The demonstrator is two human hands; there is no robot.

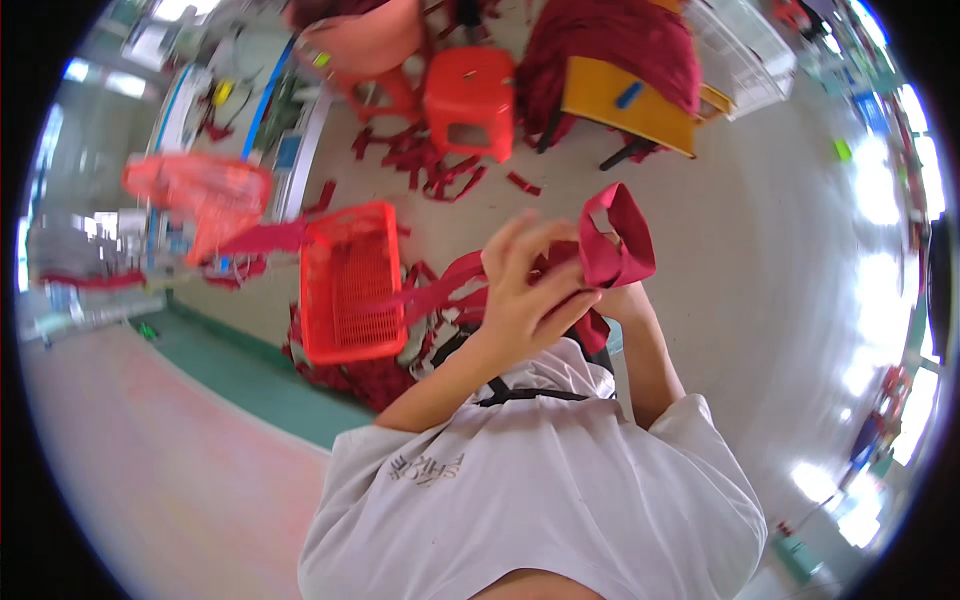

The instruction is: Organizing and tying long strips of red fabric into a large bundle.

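In front of my body, both hands are at a crimson cloth strip (633,235), whose upper end is bent into an open loop. My left hand (535,290) has bent fingers pinching the cloth just left of the loop; its upper fingertips are smeared by motion. Close below the loop, my right hand (622,300) grips the same strip from behind, its fingers mostly hidden by the cloth and the left hand. More crimson strips (440,290) trail from beside my left hand toward a red plastic basket (350,350).
Crimson and white scraps pile (350,378) under and beside the basket. Ahead stand a red stool (470,85) and a yellow-topped table (600,95) draped with crimson cloth (620,35). Loose scraps (410,155) lie on the floor. A red plastic bag (200,190) is at left.
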